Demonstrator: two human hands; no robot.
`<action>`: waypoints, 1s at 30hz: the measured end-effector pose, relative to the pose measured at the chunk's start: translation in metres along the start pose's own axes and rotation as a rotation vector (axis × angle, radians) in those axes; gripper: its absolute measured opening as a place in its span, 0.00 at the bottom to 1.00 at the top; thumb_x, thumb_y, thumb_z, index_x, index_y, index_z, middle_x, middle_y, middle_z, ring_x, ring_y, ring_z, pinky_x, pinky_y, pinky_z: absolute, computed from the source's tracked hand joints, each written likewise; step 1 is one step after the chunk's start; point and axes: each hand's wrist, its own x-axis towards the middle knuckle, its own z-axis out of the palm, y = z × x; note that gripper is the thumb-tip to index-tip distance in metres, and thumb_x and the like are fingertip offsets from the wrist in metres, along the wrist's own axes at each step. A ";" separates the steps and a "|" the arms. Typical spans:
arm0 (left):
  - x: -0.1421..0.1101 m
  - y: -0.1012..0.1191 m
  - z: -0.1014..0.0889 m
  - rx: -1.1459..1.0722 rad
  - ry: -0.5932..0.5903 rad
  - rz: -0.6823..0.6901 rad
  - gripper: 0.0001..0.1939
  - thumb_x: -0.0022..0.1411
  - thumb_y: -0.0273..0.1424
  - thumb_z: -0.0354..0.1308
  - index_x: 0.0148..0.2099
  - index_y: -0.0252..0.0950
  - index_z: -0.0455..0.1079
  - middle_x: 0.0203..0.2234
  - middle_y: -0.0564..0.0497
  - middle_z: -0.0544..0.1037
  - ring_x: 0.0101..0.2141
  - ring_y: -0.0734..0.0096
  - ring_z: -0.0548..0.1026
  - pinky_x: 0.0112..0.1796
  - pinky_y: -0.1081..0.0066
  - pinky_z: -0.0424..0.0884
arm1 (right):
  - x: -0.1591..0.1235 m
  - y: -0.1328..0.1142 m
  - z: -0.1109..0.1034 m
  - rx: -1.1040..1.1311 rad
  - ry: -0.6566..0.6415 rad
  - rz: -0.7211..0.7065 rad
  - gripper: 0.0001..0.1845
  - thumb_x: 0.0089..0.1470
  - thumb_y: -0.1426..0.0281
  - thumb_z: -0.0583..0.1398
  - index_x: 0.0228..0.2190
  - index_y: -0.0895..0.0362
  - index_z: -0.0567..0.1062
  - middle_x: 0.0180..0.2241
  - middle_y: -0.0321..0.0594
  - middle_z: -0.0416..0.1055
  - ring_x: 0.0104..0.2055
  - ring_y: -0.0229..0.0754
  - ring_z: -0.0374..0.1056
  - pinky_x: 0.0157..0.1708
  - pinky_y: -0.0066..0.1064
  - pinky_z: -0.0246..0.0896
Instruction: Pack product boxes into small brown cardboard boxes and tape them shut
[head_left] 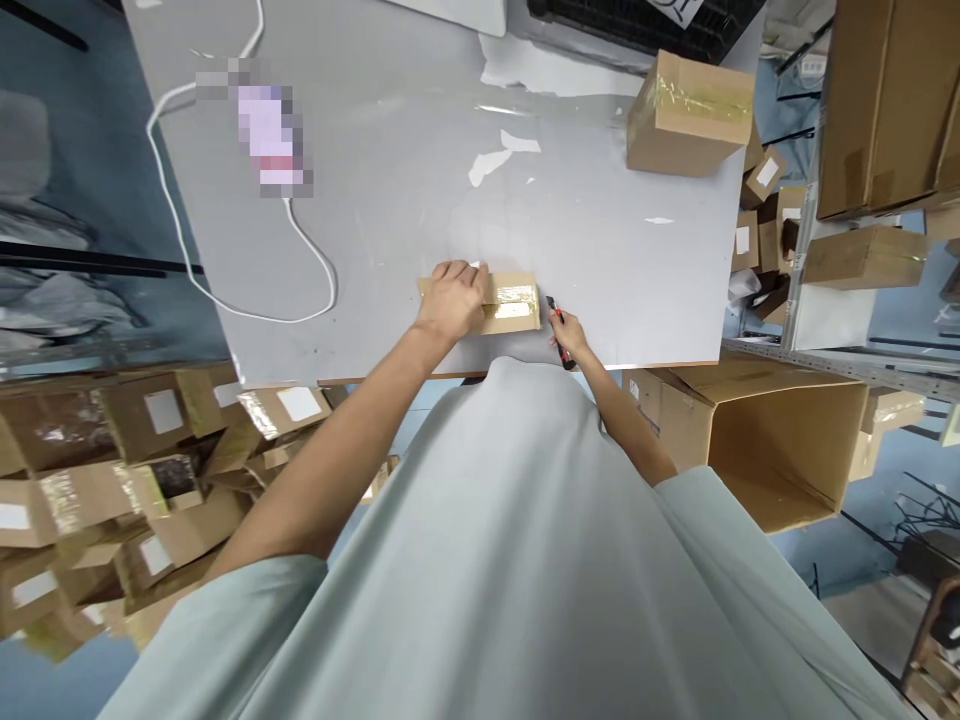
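Observation:
A small cardboard box (525, 291) with shiny clear tape along its top lies near the front edge of the grey table (390, 220). Over its left end rests my left hand (454, 300), fingers bent across the top and gripping it. Just off the box's right end, my right hand (568, 333) is closed around a red and black utility knife (562, 352). The knife's dark tip points away from me and stands apart from the box.
A taped carton (686, 115) stands at the table's back right, near a black crate (637, 28). A white cable (330, 275) loops at left beside a blurred-out device (270, 135). An open carton (780, 440) is below right; several boxes (161, 500) pile up at left.

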 end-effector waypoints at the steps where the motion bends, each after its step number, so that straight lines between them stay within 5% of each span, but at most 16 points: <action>1: 0.003 0.004 0.000 0.016 -0.014 -0.023 0.45 0.67 0.25 0.57 0.83 0.13 0.60 0.66 0.16 0.79 0.73 0.26 0.71 0.72 0.33 0.66 | 0.001 0.000 0.004 0.036 0.004 0.018 0.18 0.85 0.59 0.56 0.42 0.54 0.79 0.27 0.33 0.77 0.26 0.40 0.77 0.32 0.26 0.71; 6: 0.003 0.017 -0.004 0.105 -0.035 -0.067 0.46 0.67 0.21 0.53 0.85 0.19 0.56 0.64 0.20 0.80 0.67 0.32 0.76 0.65 0.41 0.74 | 0.003 -0.006 0.018 0.315 0.014 0.113 0.19 0.83 0.54 0.60 0.44 0.55 0.77 0.33 0.35 0.81 0.22 0.36 0.71 0.24 0.25 0.68; 10: -0.008 0.024 -0.007 0.096 -0.027 -0.052 0.38 0.69 0.21 0.52 0.79 0.37 0.72 0.62 0.30 0.82 0.61 0.37 0.79 0.55 0.45 0.80 | -0.015 -0.016 0.025 0.545 -0.034 0.099 0.19 0.82 0.53 0.61 0.49 0.57 0.78 0.32 0.32 0.78 0.23 0.33 0.69 0.26 0.23 0.69; 14: -0.030 0.033 -0.006 -0.006 -0.011 -0.027 0.29 0.72 0.25 0.53 0.68 0.46 0.82 0.63 0.34 0.80 0.64 0.36 0.76 0.50 0.46 0.81 | -0.040 -0.027 0.015 0.645 0.088 -0.071 0.23 0.82 0.50 0.59 0.58 0.56 0.79 0.40 0.36 0.82 0.24 0.32 0.69 0.27 0.23 0.69; 17: -0.046 0.036 -0.005 -0.143 0.088 -0.075 0.32 0.73 0.26 0.53 0.73 0.44 0.79 0.65 0.33 0.78 0.66 0.33 0.74 0.52 0.44 0.81 | -0.057 -0.026 -0.003 0.550 0.225 -0.147 0.24 0.81 0.48 0.60 0.57 0.55 0.80 0.45 0.39 0.85 0.24 0.32 0.70 0.28 0.25 0.70; 21: -0.054 0.035 0.001 -0.309 0.240 -0.068 0.35 0.74 0.27 0.52 0.79 0.43 0.74 0.65 0.33 0.78 0.67 0.36 0.74 0.61 0.41 0.79 | -0.078 -0.022 -0.018 0.362 0.303 -0.056 0.22 0.78 0.48 0.63 0.42 0.54 0.78 0.33 0.31 0.77 0.21 0.33 0.66 0.25 0.26 0.65; 26: -0.052 0.027 0.003 -0.418 0.227 -0.008 0.37 0.75 0.27 0.52 0.83 0.41 0.67 0.72 0.34 0.75 0.71 0.42 0.73 0.69 0.46 0.75 | -0.093 -0.035 0.000 0.264 0.258 -0.215 0.27 0.77 0.41 0.61 0.39 0.51 0.75 0.26 0.26 0.67 0.22 0.35 0.67 0.27 0.26 0.64; 30: -0.051 0.002 -0.020 -0.371 0.196 -0.072 0.48 0.70 0.32 0.60 0.89 0.43 0.56 0.81 0.37 0.67 0.77 0.35 0.66 0.69 0.40 0.75 | -0.099 -0.054 0.021 0.155 0.309 -0.325 0.36 0.75 0.32 0.55 0.44 0.52 0.76 0.30 0.29 0.70 0.24 0.34 0.68 0.31 0.27 0.68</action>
